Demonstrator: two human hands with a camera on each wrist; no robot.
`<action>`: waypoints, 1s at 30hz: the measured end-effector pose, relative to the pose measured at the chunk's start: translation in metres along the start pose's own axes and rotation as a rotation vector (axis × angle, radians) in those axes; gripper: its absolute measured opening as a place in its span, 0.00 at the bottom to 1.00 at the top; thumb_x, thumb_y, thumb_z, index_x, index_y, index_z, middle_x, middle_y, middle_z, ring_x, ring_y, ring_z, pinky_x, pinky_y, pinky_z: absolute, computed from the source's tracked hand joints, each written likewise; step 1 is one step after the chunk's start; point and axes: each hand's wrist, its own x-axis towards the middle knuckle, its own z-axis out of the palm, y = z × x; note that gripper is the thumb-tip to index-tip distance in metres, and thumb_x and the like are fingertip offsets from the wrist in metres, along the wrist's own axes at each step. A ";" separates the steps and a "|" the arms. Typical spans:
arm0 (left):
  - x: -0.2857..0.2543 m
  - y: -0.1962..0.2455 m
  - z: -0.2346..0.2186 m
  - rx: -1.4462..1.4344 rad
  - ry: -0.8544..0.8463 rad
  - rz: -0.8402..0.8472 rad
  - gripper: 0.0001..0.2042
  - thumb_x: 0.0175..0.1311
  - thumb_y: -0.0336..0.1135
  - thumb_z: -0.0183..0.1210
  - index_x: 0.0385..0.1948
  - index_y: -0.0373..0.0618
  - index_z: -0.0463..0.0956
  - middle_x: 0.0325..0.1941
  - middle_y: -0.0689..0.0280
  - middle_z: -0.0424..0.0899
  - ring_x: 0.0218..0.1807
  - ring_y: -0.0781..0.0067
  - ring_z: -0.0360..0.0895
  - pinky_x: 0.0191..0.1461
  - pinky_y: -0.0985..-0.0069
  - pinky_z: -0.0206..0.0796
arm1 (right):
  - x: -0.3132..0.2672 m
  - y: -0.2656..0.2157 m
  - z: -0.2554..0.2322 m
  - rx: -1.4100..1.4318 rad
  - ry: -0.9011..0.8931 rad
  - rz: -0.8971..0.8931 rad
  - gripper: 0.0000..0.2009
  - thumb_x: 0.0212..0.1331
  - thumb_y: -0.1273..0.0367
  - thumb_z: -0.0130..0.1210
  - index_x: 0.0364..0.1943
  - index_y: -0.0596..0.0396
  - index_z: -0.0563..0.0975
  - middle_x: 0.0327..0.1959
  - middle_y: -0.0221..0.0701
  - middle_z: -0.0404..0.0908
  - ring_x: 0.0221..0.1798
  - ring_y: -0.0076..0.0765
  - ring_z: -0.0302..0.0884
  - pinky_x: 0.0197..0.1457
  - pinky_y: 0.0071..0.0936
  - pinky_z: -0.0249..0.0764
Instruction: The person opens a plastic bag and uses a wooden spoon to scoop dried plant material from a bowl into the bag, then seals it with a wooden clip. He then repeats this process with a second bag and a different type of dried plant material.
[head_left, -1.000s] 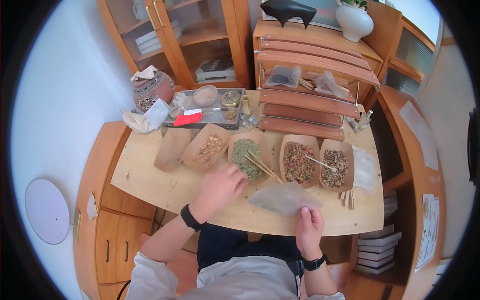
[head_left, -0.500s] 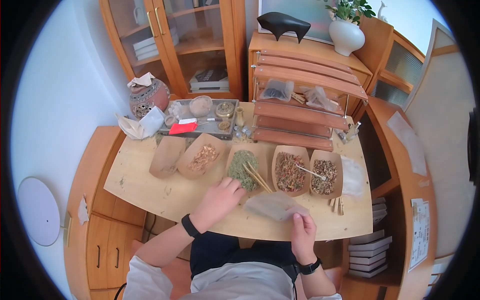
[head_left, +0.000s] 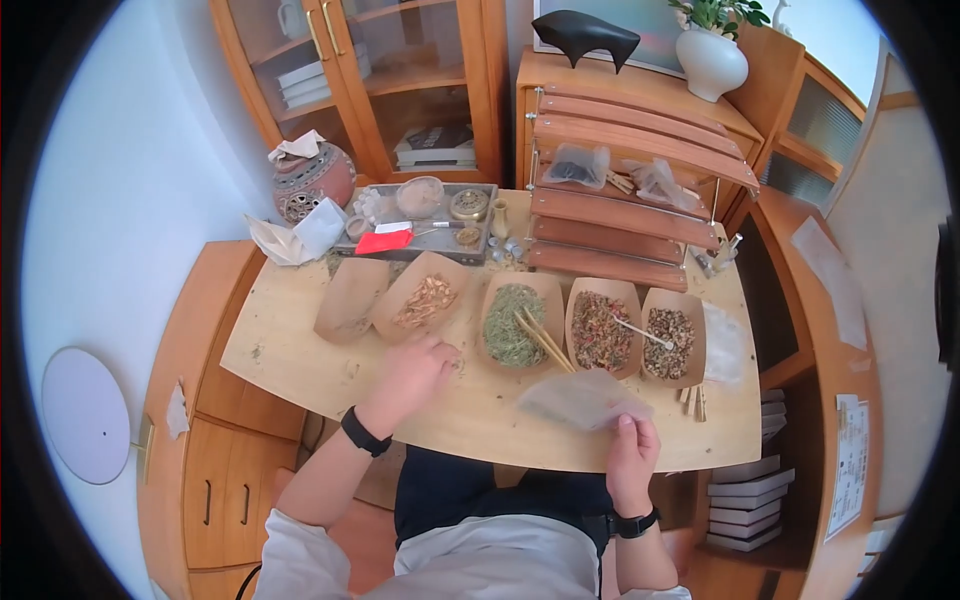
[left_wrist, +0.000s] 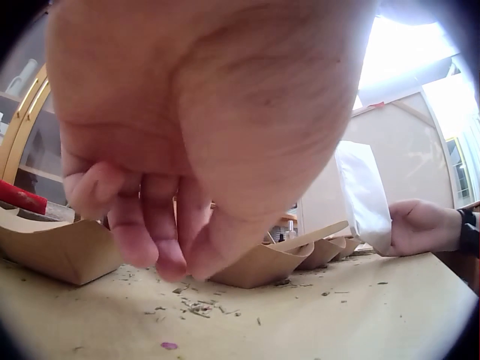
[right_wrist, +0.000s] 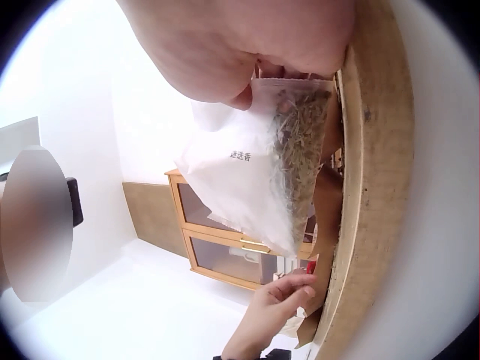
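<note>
My right hand (head_left: 632, 462) pinches the edge of a translucent pouch (head_left: 580, 400) near the table's front edge. In the right wrist view the pouch (right_wrist: 240, 161) has small printed characters, with dried green-brown herb inside. My left hand (head_left: 412, 378) is low over the tabletop, left of the green herb tray, its fingers (left_wrist: 161, 247) pointing down and loosely bent. No held thing shows in it. Scattered herb bits (left_wrist: 201, 307) lie just beyond its fingertips. The paper tray of green herb (head_left: 515, 325) has wooden tongs (head_left: 545, 340) leaning in it.
Paper trays of wood chips (head_left: 425, 300), reddish petals (head_left: 600, 335) and mixed brown pieces (head_left: 668, 345) stand in the row, with another tray (head_left: 350, 300) at left. Behind are a grey tray (head_left: 490, 240) of small items and a wooden tiered rack (head_left: 620, 210). Clothespins (head_left: 692, 402) lie at right.
My left hand has moved left, away from the green herb tray's edge. That tray now sits closer to the petal tray. My right hand still holds the pouch in about the same place.
</note>
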 end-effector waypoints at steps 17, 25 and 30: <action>0.011 0.008 0.005 0.133 -0.059 0.091 0.05 0.61 0.32 0.57 0.29 0.43 0.80 0.33 0.63 0.78 0.43 0.62 0.78 0.43 0.65 0.73 | 0.002 0.007 -0.006 0.051 -0.055 0.013 0.10 0.73 0.73 0.48 0.51 0.60 0.77 0.51 0.29 0.79 0.53 0.23 0.74 0.60 0.25 0.68; 0.011 0.008 0.005 0.126 0.035 0.103 0.07 0.57 0.30 0.56 0.36 0.43 0.79 0.36 0.62 0.77 0.46 0.62 0.78 0.44 0.66 0.74 | 0.002 0.012 -0.012 0.021 -0.075 -0.005 0.09 0.72 0.73 0.48 0.50 0.60 0.77 0.50 0.28 0.79 0.52 0.22 0.74 0.59 0.24 0.68; 0.029 0.013 0.005 0.174 0.052 0.146 0.11 0.56 0.27 0.56 0.40 0.43 0.81 0.39 0.63 0.75 0.50 0.62 0.75 0.49 0.66 0.71 | 0.002 0.001 -0.001 0.046 -0.050 0.015 0.08 0.72 0.73 0.48 0.48 0.59 0.78 0.46 0.25 0.79 0.48 0.19 0.73 0.54 0.21 0.68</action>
